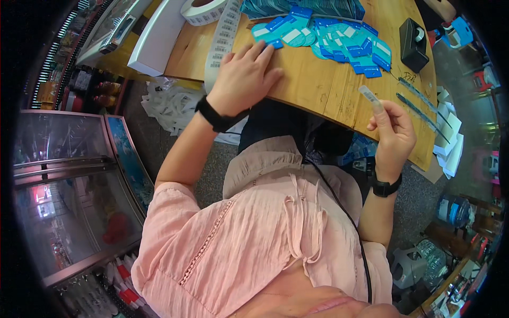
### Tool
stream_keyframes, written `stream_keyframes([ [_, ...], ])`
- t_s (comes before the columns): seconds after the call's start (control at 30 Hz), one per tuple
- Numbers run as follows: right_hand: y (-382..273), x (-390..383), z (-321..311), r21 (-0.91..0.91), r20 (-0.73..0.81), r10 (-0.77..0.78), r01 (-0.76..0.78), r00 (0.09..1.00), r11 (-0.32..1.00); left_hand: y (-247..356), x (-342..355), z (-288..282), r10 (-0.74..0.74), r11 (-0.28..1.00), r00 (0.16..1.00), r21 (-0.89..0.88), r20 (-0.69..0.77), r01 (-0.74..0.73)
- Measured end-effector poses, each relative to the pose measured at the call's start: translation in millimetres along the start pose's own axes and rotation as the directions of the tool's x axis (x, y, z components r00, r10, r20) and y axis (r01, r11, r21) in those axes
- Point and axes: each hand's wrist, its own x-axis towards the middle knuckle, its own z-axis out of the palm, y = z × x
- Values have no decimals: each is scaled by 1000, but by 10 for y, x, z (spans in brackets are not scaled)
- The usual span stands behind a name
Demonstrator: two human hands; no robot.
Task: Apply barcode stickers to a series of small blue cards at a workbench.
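Observation:
My left hand (245, 74) lies on the wooden table (305, 87) with its fingers stretched out. Its fingertips touch a small blue piece (274, 44) at the near edge of a spread of teal-and-blue cards (347, 41), several with white labels. Beside that hand runs a strip of barcode labels (222, 40), unwound from a label roll (204, 11) and bending over the table's near edge. Above the table's right part, my right hand (395, 130) pinches a small white barcode label (368, 95) between thumb and finger.
A patterned teal box (307, 8) stands behind the cards. On the right are a black tape dispenser (413, 45), two long thin dark strips (424, 116) and white papers (449, 140). A long white box (154, 42) stands left; crumpled white strips (165, 108) lie below. Another person's arm (442, 8) shows top right.

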Motion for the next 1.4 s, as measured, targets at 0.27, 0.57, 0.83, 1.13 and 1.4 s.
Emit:
stream_keyframes([
  [0.27, 73, 39, -89, -3, -30, 13, -13, 999, 1000, 450, 5, -222, 24, 954, 998, -299, 50, -8],
  [0.57, 48, 57, -127, 13, 25, 83, -83, 996, 996, 182, -2, -171, 116, 969, 992, -227, 57, -100],
  [0.83, 12, 41, -157, -26, 32, 86, -85, 996, 996, 92, 56, -142, 111, 911, 993, -394, -48, -121],
  [1.13, -86, 149, -82, -30, 67, 237, -236, 969, 971, 431, -53, -101, 122, 944, 991, -303, -54, -133],
  [1.4, -138, 146, -102, -61, 70, 309, -305, 948, 950, 572, 59, -20, 93, 796, 991, -591, -93, -130],
])
